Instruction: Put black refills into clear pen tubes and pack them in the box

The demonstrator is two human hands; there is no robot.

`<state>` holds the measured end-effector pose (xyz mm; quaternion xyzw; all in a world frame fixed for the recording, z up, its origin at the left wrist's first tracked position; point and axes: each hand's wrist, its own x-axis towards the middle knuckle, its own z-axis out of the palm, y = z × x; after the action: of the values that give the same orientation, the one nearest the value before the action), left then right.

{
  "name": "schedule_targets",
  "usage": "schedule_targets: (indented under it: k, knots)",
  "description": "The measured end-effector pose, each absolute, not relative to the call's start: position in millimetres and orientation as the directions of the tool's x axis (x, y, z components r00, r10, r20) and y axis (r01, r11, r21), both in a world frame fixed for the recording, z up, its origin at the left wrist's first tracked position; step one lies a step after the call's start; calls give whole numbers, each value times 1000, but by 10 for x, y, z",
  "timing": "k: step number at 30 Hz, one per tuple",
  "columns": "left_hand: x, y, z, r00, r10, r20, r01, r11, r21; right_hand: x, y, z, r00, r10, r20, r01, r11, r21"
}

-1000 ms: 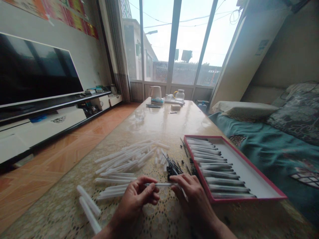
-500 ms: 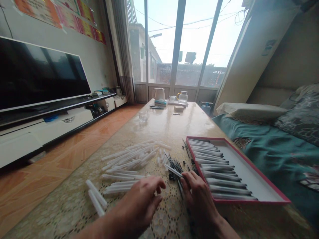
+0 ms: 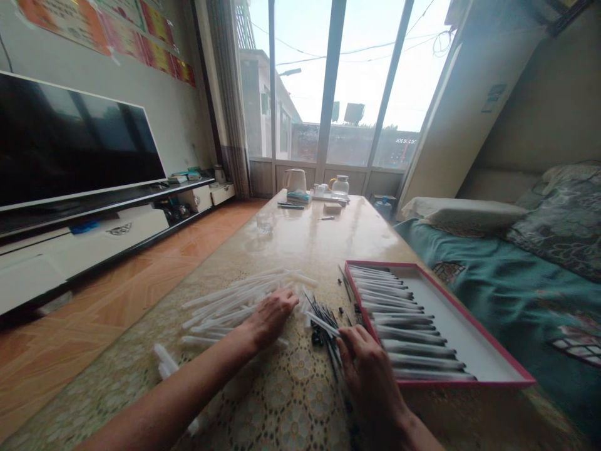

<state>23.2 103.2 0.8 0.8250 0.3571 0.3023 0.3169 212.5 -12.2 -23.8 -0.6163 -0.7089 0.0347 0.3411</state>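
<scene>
My right hand [image 3: 366, 360] pinches a slim white pen barrel [image 3: 323, 324], which points up and to the left over black pen refills [image 3: 328, 314]. Farther forward is my left hand [image 3: 275, 314], its fingers bent down and together at small clear pieces beside the pile of white pen barrels [image 3: 235, 302]. What those fingertips hold, if anything, is hidden. Small black parts [image 3: 317, 339] lie among the refills. Just right of my right hand, a red-rimmed tray [image 3: 469, 319] carries a row of pens [image 3: 404, 330] with dark ends.
The patterned tabletop [image 3: 286, 401] runs toward the windows. A clear glass [image 3: 264, 224], a small box [image 3: 332, 207], a pitcher [image 3: 295, 180] and a glass teapot [image 3: 340, 184] stand at its far part. A sofa [image 3: 460, 250] borders the right side.
My left hand has moved forward from the near table to the small clear pieces beside the barrel pile. My right hand keeps the pen barrel in nearly the same place. The view has shifted slightly.
</scene>
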Motion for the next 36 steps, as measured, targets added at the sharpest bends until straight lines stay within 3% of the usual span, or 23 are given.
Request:
schedule_targets:
  k: [7, 11, 14, 16, 18, 36]
  knots:
    - [104, 848, 50, 480, 823, 303, 468, -532, 705, 2104, -143, -209, -36, 867, 496, 816, 312, -486]
    - [29, 472, 72, 387, 881, 272, 473, -442, 762, 2081, -189, -176, -71, 866, 494, 836, 322, -444]
    - [9, 242, 20, 322, 947, 5, 213, -78, 974, 2073, -226, -167, -105, 865, 490, 855, 331, -400]
    - [9, 175, -34, 317, 941, -120, 54, 108, 993, 2073, -245, -160, -130, 858, 497, 853, 352, -384]
    - [10, 169, -83, 316, 932, -180, -23, 197, 980, 2073, -259, -143, -153, 851, 502, 849, 373, -374]
    - [-33, 215, -169, 417, 882, -217, 66, 209, 976, 2036, -278, -90, -281, 853, 441, 836, 443, -323]
